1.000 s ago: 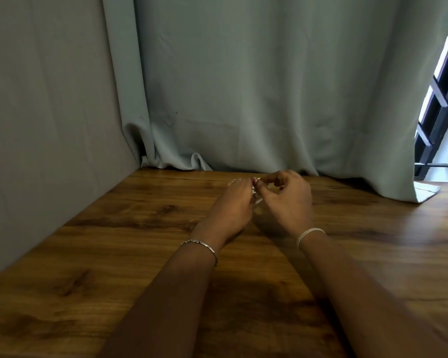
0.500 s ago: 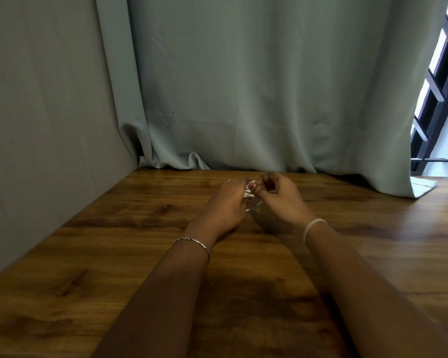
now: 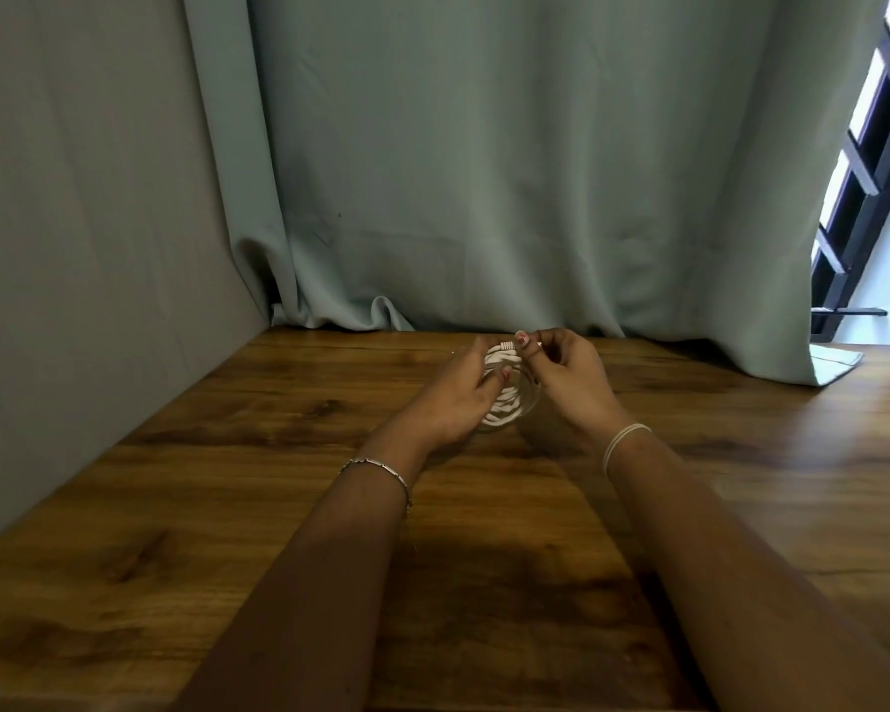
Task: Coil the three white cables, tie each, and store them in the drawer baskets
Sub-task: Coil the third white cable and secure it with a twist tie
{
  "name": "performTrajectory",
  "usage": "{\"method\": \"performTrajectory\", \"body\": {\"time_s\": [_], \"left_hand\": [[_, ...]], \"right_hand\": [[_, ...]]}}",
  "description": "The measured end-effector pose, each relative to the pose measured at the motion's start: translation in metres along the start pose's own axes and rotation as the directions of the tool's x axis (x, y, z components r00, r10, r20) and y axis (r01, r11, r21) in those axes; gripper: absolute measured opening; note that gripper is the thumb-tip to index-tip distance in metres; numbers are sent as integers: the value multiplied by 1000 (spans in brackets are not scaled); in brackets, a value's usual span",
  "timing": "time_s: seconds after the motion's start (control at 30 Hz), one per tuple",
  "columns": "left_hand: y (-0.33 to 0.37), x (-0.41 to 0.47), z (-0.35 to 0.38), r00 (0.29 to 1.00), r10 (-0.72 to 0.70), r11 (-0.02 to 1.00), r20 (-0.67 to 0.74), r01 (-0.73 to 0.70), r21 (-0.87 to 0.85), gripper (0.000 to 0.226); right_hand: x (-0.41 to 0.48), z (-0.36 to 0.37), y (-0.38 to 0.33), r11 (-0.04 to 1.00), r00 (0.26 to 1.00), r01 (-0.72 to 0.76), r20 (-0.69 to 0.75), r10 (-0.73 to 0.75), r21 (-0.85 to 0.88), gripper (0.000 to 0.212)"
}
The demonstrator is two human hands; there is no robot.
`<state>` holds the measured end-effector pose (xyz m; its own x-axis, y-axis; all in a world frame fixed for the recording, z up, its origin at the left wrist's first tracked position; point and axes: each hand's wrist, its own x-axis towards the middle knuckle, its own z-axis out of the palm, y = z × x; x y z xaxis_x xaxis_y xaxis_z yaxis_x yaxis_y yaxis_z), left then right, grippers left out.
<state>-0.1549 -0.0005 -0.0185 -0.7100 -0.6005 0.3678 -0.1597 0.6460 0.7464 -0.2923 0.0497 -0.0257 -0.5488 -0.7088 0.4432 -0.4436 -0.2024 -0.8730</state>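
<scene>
A coiled white cable (image 3: pixel 504 403) sits between my two hands, just above the wooden table (image 3: pixel 227 506) near its far edge. My left hand (image 3: pixel 458 398) grips the left side of the coil, fingers curled over the loops. My right hand (image 3: pixel 569 375) pinches the cable's end with its plug at the top of the coil, near a thin band stretched around the right side of the coil. Much of the coil is hidden behind the fingers. No other cable, drawer or basket is in view.
A grey-green curtain (image 3: pixel 484 172) hangs along the far edge of the table, and a grey wall (image 3: pixel 73 223) borders the left side. A dark window frame (image 3: pixel 864 187) shows at the upper right. Pale bands circle my right wrist (image 3: pixel 625 441).
My hands have drawn slightly apart, so the white coil now shows between them. My right hand has lifted to the top of the coil with the cable end.
</scene>
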Motion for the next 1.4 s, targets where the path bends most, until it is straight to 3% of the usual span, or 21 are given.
{"method": "performTrajectory", "body": {"time_s": [0.27,0.5,0.7,1.0,1.13,1.33,1.4], "left_hand": [[1,0,6,996,60,998,-62,-58,31,38],[0,3,11,977,38,986,-211,-71,-151,32],[2,5,17,912,119,984,-393,-160,-73,20],[5,8,24,856,88,973,-509,-182,-138,8],[4,9,27,835,59,980,-548,-154,-130,9],[2,11,34,790,70,989,-609,-135,-61,20],[2,13,34,775,51,989,-630,-129,-79,23]], "right_hand": [[-6,1,-2,999,994,36,-102,-32,34,23],[-10,9,-8,992,982,61,-187,-40,112,24],[-10,16,-12,972,970,21,-242,37,234,23],[-13,21,-20,832,949,-130,-176,262,539,16],[-17,20,-26,691,936,-187,-86,341,698,8],[-17,20,-25,691,959,-198,-9,283,696,21],[-18,21,-26,648,963,-217,52,264,730,33]]}}
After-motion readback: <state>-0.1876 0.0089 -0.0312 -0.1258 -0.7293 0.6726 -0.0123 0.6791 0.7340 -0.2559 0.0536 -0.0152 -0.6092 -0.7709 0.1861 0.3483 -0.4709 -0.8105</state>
